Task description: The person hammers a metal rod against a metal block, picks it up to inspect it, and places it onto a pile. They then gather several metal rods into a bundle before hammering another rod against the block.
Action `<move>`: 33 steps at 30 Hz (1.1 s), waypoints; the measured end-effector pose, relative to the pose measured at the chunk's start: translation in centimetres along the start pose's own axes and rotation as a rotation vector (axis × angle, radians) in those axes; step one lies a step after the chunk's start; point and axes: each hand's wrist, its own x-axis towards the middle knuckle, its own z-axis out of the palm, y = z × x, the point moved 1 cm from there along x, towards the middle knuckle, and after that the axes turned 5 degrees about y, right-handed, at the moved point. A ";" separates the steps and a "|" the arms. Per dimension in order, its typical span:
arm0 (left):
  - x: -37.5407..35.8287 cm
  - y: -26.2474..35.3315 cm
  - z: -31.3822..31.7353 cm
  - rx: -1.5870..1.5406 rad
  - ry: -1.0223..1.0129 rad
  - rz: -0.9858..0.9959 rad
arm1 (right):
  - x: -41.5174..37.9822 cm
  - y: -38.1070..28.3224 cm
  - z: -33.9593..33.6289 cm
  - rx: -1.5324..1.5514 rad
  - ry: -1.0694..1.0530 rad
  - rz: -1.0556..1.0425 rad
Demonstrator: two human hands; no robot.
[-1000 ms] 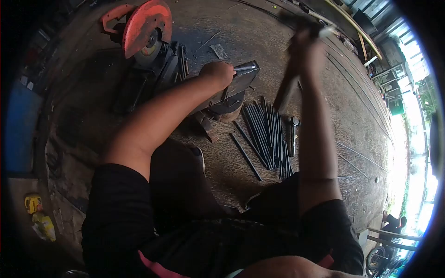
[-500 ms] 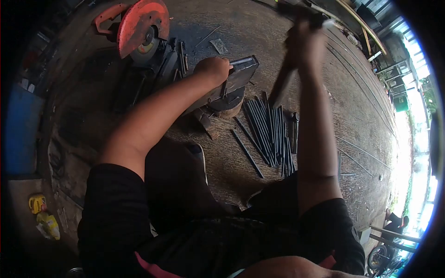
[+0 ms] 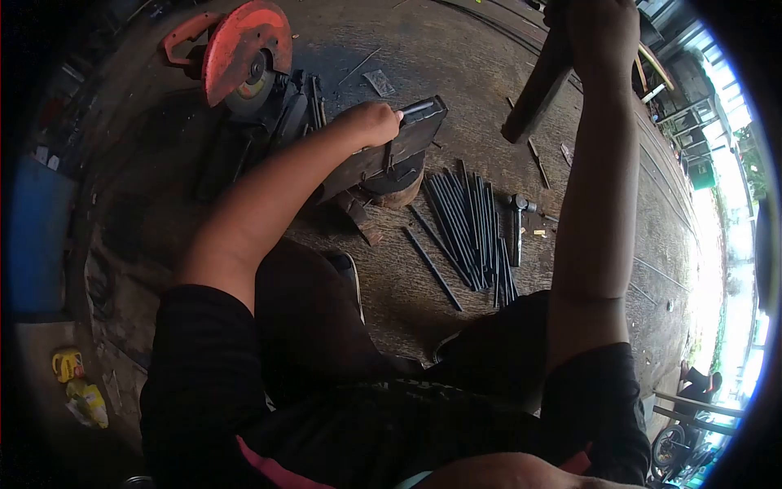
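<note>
My left hand (image 3: 376, 124) is closed around a short metal rod (image 3: 417, 107) at the top edge of a dark metal block (image 3: 419, 130). A round wooden stump (image 3: 397, 192) stands under the block. At the top right, my right hand (image 3: 604, 37) is raised, its fingers wrapped round a thick handle (image 3: 538, 94) whose lower end points down and left. The head of that tool is out of view or hidden. Dark cut metal rods (image 3: 468, 224) lie in a loose pile on the ground, right of the stump.
A red cut-off saw (image 3: 248, 53) stands at the upper left. Beside the rod pile lies a hammer (image 3: 519, 228). A blue panel (image 3: 37, 232) and yellow packages (image 3: 81, 391) are at the far left. Long thin rods run along the right side.
My right hand has moved up and to the right with the tool, uncovering the hammer's head. My left hand has barely moved and keeps its hold at the block.
</note>
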 end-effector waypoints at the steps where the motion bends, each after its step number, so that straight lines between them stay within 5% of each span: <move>1: -0.1 0.4 -0.2 0.003 -0.007 -0.023 | -0.3 -3.0 -0.7 0.524 -0.002 0.623; 3: -0.1 0.3 -0.5 0.009 -0.007 -0.046 | -3.9 6.3 3.2 -0.083 -0.269 0.157; 5: 0.2 0.1 0.1 -0.006 0.003 0.016 | -11.3 6.9 6.9 -0.094 -0.354 0.599; 7: 0.3 0.0 0.6 0.018 -0.013 0.063 | -17.2 7.1 8.8 -0.140 -0.699 0.615; 10: 1.2 -0.4 -0.2 0.051 -0.020 0.098 | -14.1 7.6 6.7 0.002 -0.770 0.705; 13: -1.0 1.3 -2.1 0.010 -0.058 0.095 | -8.4 6.8 4.4 0.117 -0.468 0.510; 17: -0.6 1.2 -2.1 -0.018 -0.124 0.003 | -4.4 1.3 1.8 0.429 -0.010 0.589; 19: 0.1 0.8 -1.6 -0.004 -0.125 0.016 | -8.4 4.0 3.5 0.086 -0.223 0.667; 21: 0.0 1.2 -1.5 -0.018 -0.138 0.070 | -19.0 10.1 9.5 -0.256 -0.220 0.234; 22: 0.1 1.2 -1.7 -0.028 -0.141 0.115 | -18.4 10.6 8.6 -0.245 -0.208 0.221; 23: 3.6 -1.4 1.3 0.109 -0.134 0.249 | -17.4 11.1 8.2 -0.093 -0.438 0.398; 25: 0.9 -0.2 -0.1 -0.009 -0.112 0.147 | -15.4 7.2 5.9 -0.005 -0.804 0.731; 27: 0.8 -0.1 0.7 0.071 -0.126 0.171 | -12.8 6.8 5.0 -0.071 -0.681 0.862; 29: 0.8 -0.7 -0.2 0.177 -0.118 0.189 | -9.8 7.5 4.7 -0.048 -0.464 0.394; 31: 0.2 -1.6 -0.3 0.013 0.071 0.147 | -6.3 5.4 2.5 -0.035 -0.402 0.642; 33: 0.3 -1.9 0.0 -0.003 0.074 0.186 | -2.8 5.5 1.0 0.086 -0.281 0.506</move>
